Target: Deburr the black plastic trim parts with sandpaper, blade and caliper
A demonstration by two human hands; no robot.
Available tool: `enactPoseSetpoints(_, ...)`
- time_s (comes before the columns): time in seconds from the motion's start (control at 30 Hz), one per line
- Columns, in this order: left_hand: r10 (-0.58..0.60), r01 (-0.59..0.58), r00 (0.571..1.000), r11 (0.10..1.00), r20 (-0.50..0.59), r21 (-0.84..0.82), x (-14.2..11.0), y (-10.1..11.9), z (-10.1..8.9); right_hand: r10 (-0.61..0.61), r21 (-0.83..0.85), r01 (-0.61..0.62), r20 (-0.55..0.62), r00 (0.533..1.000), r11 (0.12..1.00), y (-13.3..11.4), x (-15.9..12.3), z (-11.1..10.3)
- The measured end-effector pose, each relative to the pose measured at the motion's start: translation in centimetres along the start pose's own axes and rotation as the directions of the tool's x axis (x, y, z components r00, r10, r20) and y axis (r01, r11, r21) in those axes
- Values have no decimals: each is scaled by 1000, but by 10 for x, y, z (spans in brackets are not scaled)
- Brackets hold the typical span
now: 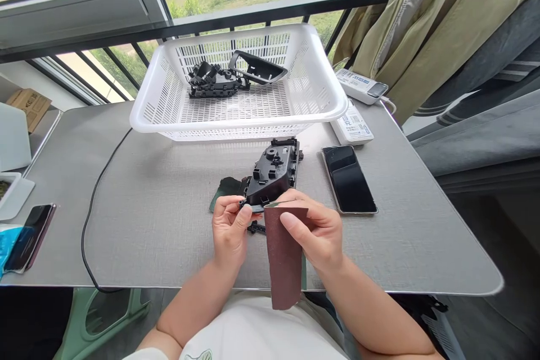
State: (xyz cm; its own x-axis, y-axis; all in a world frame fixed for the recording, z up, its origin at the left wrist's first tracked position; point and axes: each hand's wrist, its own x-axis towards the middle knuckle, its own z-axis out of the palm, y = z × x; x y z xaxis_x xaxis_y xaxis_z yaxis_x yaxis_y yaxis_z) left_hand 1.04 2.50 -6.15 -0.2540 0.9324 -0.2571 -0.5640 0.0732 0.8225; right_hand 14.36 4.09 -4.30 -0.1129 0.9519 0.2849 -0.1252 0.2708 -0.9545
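Observation:
My left hand point(230, 229) is closed, its thumb and fingers pinching the near end of a black plastic housing point(273, 167) with clips along its edges. A folded sheet of reddish-brown sandpaper point(286, 259), green on its other side, hangs from my right hand point(317, 229). The right thumb presses on its brown face, and its top fold lies close to the housing's near end. Whether the paper touches the plastic I cannot tell. Under the housing, a dark green scrap point(225, 188) and a small black toothed part point(256, 228) lie on the table, partly hidden.
Behind the housing, a white plastic basket point(238, 126) holds several black plastic parts point(219, 81). A phone point(349, 180) lies to the right, with white boxes point(352, 124) behind it. A black cable point(89, 208) and another phone point(31, 236) are on the left.

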Motion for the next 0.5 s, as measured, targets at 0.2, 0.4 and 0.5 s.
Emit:
enactPoseSetpoints(0.2, -81, 84, 995, 996, 61, -35, 0, 4, 0, -32, -56, 35, 43, 999, 998, -2, 2, 1)
enactPoseSetpoints(0.4, -83, 83, 996, 997, 20, 5, -4, 6, 4, -67, -41, 76, 179, 982, 996, -3, 4, 2)
enactPoseSetpoints(0.5, -49, 48, 998, 999, -30, -10, -2, 5, 3, -31, -11, 32, 139, 990, 999, -1, 4, 0)
